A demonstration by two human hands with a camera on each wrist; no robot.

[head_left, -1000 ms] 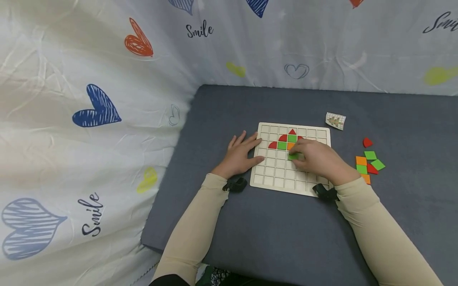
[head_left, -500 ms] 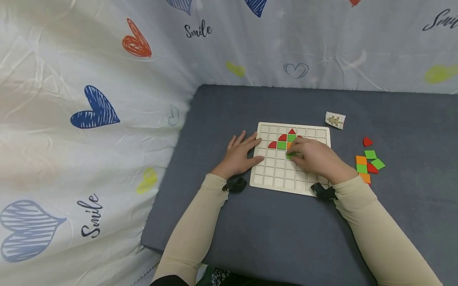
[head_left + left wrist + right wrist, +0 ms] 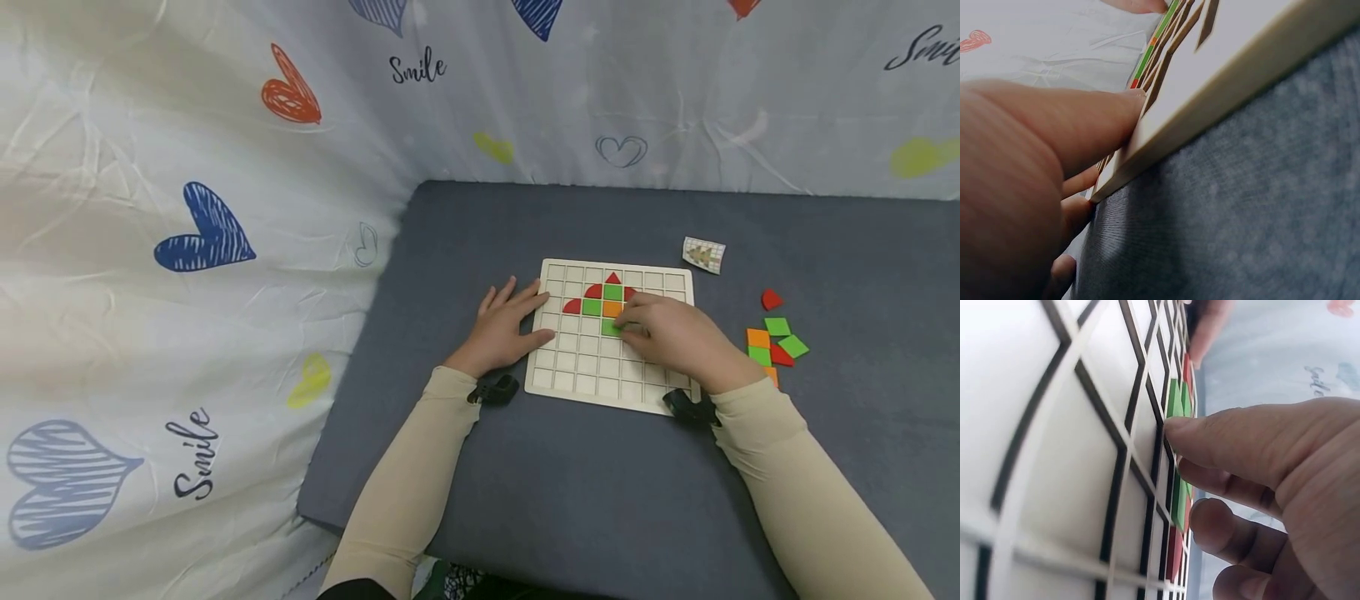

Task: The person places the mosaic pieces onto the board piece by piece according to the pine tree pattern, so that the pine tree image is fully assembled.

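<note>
A pale gridded board (image 3: 570,362) lies on the grey cloth. On it sits a cluster of red, green and orange tiles, with a red triangle (image 3: 612,279) at the far end. My left hand (image 3: 501,329) rests at the board's left edge, fingers spread and thumb on the rim. My right hand (image 3: 671,337) is over the board, thumb and index finger apart at the right edge of a green square tile (image 3: 611,327), which lies in the cell below an orange square (image 3: 612,308). In the right wrist view the thumb (image 3: 1188,432) touches the grid; the other fingers are bent.
Right of the board lie loose tiles: a red quarter-round (image 3: 771,300), green squares (image 3: 777,327), an orange square (image 3: 757,337) and others. A small picture card (image 3: 703,254) lies beyond the board's far right corner. A white curtain (image 3: 660,100) with hearts hangs behind the table.
My right hand has drawn slightly to the right, uncovering more of the green square and the orange one above it. My left hand stays at the board's edge.
</note>
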